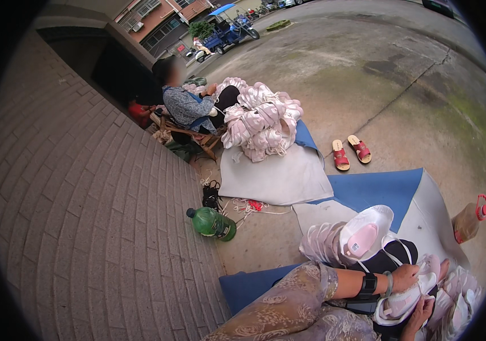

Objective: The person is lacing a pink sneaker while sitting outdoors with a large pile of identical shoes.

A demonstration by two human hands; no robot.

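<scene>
A white and pink shoe lies over my lap at the lower right, held between both hands. My left hand, with a bracelet and a black strap at its wrist, is closed at the shoe's upper side by the white laces; its fingertips are partly hidden. My right hand grips the shoe's near side with bent fingers. Beside my knee stands a row of nested pink and white shoes, its front one showing a pink insole. More shoes are heaped to the right of my hands.
Blue and grey sheeting covers the ground ahead. A green bottle stands by the brick wall, near loose cords. Red sandals and a red-capped jug are farther right. A seated person works beside a large shoe pile.
</scene>
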